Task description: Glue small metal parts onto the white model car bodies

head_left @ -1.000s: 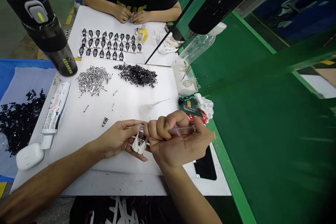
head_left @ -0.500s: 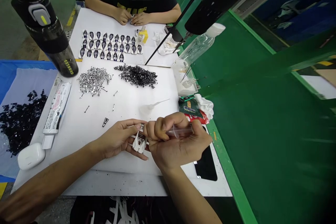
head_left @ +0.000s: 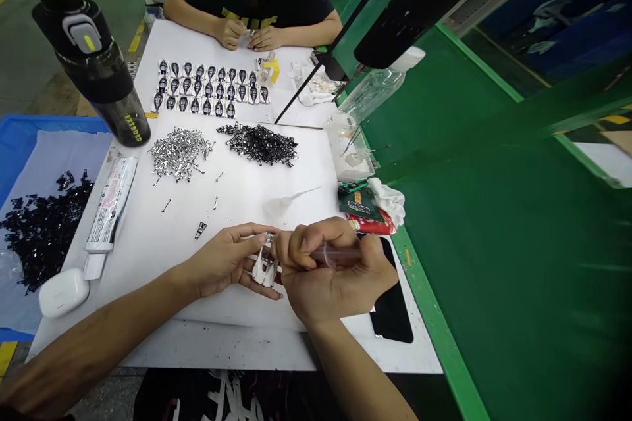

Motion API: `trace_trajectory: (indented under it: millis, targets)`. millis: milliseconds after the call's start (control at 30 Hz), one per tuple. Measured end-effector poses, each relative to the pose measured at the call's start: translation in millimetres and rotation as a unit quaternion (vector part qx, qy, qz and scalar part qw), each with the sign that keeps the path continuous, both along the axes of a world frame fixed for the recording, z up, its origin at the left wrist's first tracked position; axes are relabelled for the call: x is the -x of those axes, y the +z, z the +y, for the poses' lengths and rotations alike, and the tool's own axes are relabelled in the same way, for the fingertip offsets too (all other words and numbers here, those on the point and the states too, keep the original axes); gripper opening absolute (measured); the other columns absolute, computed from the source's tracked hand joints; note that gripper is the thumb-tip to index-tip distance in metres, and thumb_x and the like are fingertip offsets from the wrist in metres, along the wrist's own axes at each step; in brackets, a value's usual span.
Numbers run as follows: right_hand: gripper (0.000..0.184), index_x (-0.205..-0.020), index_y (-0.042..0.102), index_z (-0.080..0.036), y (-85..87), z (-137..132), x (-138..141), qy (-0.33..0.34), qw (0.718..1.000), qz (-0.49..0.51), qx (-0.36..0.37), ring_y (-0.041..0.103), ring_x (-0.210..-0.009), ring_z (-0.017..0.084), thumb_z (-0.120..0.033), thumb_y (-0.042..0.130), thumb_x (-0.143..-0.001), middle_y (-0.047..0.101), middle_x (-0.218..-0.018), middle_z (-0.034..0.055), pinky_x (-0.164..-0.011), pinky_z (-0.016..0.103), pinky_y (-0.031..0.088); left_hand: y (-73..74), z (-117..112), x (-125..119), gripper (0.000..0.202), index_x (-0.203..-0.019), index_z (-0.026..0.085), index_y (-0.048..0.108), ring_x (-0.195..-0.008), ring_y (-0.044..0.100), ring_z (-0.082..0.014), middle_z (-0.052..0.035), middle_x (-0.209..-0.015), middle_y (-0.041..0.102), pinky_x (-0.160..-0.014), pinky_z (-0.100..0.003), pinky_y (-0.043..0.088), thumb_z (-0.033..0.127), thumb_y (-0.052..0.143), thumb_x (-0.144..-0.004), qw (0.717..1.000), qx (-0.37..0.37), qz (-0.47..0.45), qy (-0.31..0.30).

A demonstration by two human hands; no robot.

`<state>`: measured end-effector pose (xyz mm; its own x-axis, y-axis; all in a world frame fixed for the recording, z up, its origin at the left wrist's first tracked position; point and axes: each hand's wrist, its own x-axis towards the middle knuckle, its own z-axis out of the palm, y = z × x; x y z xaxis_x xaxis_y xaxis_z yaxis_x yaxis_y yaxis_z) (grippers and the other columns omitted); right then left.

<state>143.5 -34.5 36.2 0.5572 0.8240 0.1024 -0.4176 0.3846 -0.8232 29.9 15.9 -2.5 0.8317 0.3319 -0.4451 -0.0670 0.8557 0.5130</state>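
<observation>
My left hand (head_left: pixel 237 262) is closed on a small white plastic part (head_left: pixel 265 271) with a dark and shiny middle, held just above the white table. Wrapped in the fingers of my right hand (head_left: pixel 336 273) is a clear plastic syringe (head_left: pixel 336 254); its front end is hidden behind the fingers, close to the white part. Whether the tip touches the part I cannot tell. Beyond my hands lie a translucent dropper-like nozzle (head_left: pixel 284 204), a single black piece (head_left: pixel 200 230), a pile of small silver pieces (head_left: pixel 180 153) and a pile of black pieces (head_left: pixel 259 143).
A dark bottle (head_left: pixel 93 66), a white tube (head_left: pixel 111 207) and a white case (head_left: pixel 64 293) line the left edge, beside a blue bin (head_left: pixel 24 138) of black pieces. Opposite sits a person (head_left: pixel 257 6) behind rows of finished-looking parts (head_left: pixel 207 89). A black phone-like slab (head_left: pixel 392 306) lies right.
The whole view has shifted slightly to the right and down. My hands keep nearly the same hold, with the right thumb and fingers moved only a little around the syringe.
</observation>
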Motion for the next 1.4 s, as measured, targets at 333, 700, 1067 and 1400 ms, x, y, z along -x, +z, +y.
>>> trace_trajectory:
  millis: [333, 700, 1067, 1400]
  targets:
    - [0.054, -0.061, 0.063, -0.021, 5.2, -1.3, -17.2, -0.158, 0.980, -0.114, -0.025, 0.028, -0.035, 0.009, -0.065, 0.049, -0.089, 0.032, -0.040, -0.0064, -0.041, 0.025, 0.033, 0.4, 0.2, -1.4, 0.033, -0.123, 0.015, 0.061, -0.079, 0.078, -0.0282, -0.0118, -0.095, 0.071, -0.066, -0.039, 0.065, 0.035, 0.063, -0.096, 1.000, 0.013, 0.006, 0.015]
    - [0.035, -0.057, 0.057, -0.022, 8.1, 2.0, -31.6, -0.163, 0.984, -0.035, 0.057, 0.016, -0.034, 0.007, -0.049, 0.052, -0.080, 0.023, -0.038, -0.0084, -0.036, 0.022, 0.025, 3.8, -2.3, -1.2, 0.027, -0.123, 0.015, 0.063, -0.086, 0.078, -0.0288, -0.0131, -0.098, 0.071, -0.069, -0.040, 0.065, 0.027, 0.054, -0.101, 1.000, 0.006, 0.011, 0.019]
    - [0.042, -0.055, 0.056, -0.021, 4.4, -11.6, -23.5, 0.079, 0.988, 0.103, 0.089, 0.016, -0.037, 0.007, -0.051, 0.057, -0.083, 0.020, -0.041, -0.0081, -0.035, 0.021, 0.031, 1.8, -2.5, -2.1, 0.033, -0.120, 0.017, 0.069, -0.079, 0.074, -0.0202, -0.0076, -0.085, 0.072, -0.072, -0.040, 0.065, 0.034, 0.070, -0.092, 1.000, -0.013, 0.014, 0.006]
    - [0.040, -0.060, 0.058, -0.021, -2.4, -10.6, -25.2, 0.112, 0.984, 0.104, 0.094, 0.018, -0.038, 0.007, -0.052, 0.056, -0.085, 0.022, -0.043, -0.0079, -0.037, 0.021, 0.033, 1.8, -0.1, -1.6, 0.028, -0.121, 0.018, 0.069, -0.080, 0.074, -0.0201, -0.0079, -0.087, 0.072, -0.072, -0.040, 0.066, 0.028, 0.064, -0.096, 1.000, -0.001, 0.011, 0.005]
